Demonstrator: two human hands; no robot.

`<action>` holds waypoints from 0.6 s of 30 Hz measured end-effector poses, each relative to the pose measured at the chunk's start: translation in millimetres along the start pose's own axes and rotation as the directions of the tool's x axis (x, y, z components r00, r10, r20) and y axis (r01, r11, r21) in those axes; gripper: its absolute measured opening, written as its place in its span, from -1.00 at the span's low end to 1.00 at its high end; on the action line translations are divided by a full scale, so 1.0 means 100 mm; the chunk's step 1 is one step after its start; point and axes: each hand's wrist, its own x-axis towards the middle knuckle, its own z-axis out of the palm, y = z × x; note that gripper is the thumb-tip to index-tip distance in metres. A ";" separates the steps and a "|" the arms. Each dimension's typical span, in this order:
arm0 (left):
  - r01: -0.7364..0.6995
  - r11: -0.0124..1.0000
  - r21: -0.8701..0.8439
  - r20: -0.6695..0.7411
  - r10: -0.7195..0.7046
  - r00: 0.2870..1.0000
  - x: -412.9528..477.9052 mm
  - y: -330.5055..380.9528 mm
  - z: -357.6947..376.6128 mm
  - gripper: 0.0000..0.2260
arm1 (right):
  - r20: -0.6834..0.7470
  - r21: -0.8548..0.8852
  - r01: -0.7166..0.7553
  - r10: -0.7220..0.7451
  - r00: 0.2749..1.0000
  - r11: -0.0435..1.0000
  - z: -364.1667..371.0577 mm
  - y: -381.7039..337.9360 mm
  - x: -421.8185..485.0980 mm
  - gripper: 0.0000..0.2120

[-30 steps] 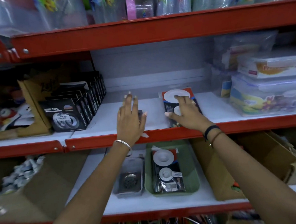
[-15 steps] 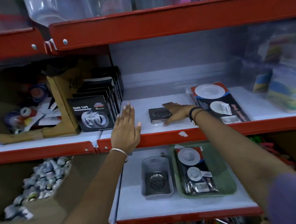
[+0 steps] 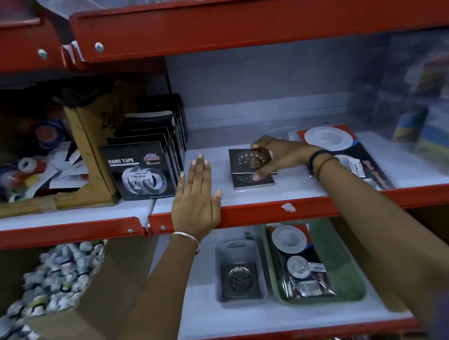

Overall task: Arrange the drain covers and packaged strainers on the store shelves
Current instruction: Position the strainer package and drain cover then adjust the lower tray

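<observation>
My right hand (image 3: pixel 279 155) is wrapped around the top drain cover (image 3: pixel 249 158), thumb on its front edge and fingers over the back edge. It's tipped up off a second square cover (image 3: pixel 252 181) lying flat underneath on the white middle shelf (image 3: pixel 296 183).

My left hand (image 3: pixel 195 194) is flat and spread with nothing in it, palm down over the red front lip of the same shelf, just left of the covers.

Right of my wrist lies a packaged strainer set (image 3: pixel 333 143) on a black and red card. There's a price sticker on it, but I can't read it.

To the left stands a row of black boxes (image 3: pixel 142 171). The front one says "NANO TAPE" in white, with a small red logo and a price sticker too blurry to read. Next to those is a torn cardboard box (image 3: pixel 89 144) of loose tape rolls.

On the shelf below, one more square drain cover (image 3: pixel 238 277) sits in a grey tray (image 3: pixel 237 246), and just beside that another strainer pack (image 3: pixel 299 261) lies in a green tray (image 3: pixel 342 268). Its sticker is unreadable too.
</observation>
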 end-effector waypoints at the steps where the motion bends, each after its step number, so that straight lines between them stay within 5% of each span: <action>1: 0.002 1.000 -0.008 0.000 -0.002 1.000 -0.01 0.01 -0.01 -0.42 | -0.039 0.021 0.027 -0.026 0.999 0.999 -0.05 -0.09 -0.16 -0.28; 4: 0.020 0.999 -0.038 -0.009 -0.020 1.000 -0.03 0.05 -0.03 -0.44 | -0.036 0.112 0.111 -0.108 0.994 0.988 -0.12 -0.28 -0.69 -0.23; 8: 0.041 0.999 -0.026 -0.020 -0.042 0.999 -0.04 0.05 -0.01 -0.43 | 0.259 0.171 0.105 -0.147 0.955 0.980 0.15 -0.28 -1.29 -0.13; 12: 0.016 1.000 0.011 -0.037 -0.015 0.999 -0.05 0.03 0.06 -0.42 | 0.463 0.104 0.054 -0.097 0.881 0.993 0.89 -0.16 -1.27 -0.27; 15: 0.019 1.000 0.018 -0.059 -0.018 0.998 -0.03 0.01 0.09 -0.43 | 0.469 -0.017 0.051 -0.037 0.882 0.999 1.54 0.03 -0.84 -0.43; 18: 0.017 1.000 0.022 -0.084 -0.015 0.996 -0.02 0.00 0.10 -0.42 | 0.386 -0.087 -0.027 0.059 0.921 0.996 2.10 0.24 -0.34 -0.34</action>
